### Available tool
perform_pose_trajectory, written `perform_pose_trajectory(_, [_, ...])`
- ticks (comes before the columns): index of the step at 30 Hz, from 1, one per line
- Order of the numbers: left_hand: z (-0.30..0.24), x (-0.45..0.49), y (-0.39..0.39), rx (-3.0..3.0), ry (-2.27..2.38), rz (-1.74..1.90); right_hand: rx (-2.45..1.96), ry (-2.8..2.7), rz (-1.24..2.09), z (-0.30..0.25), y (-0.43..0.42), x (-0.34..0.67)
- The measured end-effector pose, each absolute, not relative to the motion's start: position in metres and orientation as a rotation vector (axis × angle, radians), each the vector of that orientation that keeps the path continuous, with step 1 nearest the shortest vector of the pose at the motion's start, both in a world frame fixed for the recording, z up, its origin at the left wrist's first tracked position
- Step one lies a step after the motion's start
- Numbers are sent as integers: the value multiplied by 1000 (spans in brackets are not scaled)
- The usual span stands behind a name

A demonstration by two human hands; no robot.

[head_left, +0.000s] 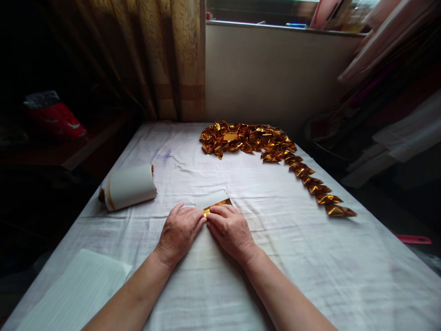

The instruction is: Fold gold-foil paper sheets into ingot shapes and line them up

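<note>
A small sheet of gold foil paper (213,199) with a white face lies on the cloth-covered table in the middle of the view. Its near edge is turned over, showing gold. My left hand (182,230) pinches that edge from the left, fingers pressed together. From the right, my right hand (230,227) grips the same edge, its fingertips almost meeting those of the left. The fingers hide most of the fold. Beyond my hands lies a heap of folded gold foil pieces (241,137), with a row of them (313,184) trailing down the right side.
A roll of white-backed paper (130,187) lies at the left. A pale lined sheet (74,294) rests near the front left edge. White cloth (344,276) covers the table. Behind it stand a curtain (172,59) and a wall (268,73); clothes hang at the right.
</note>
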State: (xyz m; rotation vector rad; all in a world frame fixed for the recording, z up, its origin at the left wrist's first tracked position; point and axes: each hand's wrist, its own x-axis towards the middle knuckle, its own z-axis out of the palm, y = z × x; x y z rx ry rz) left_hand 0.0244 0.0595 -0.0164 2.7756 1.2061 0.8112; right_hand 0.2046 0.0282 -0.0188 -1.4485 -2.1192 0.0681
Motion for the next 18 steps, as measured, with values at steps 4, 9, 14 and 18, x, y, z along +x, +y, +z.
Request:
perform_pose_trajectory(4, [-15,24,59,2748,1197,783,-1500,-2093,15,-21,31,201])
perform_pose_trajectory(9, [-15,21,61,2667,1224,782,-1532,-2065,41,-21,30,200])
perform_pose_trajectory(14, [-16,20,61,2652,1254,799,-1506,-2053,149,-18,29,202])
perform_pose_trajectory(18, [-13,21,57,2664,1229,779,-1505,-2063,172,-14,28,202])
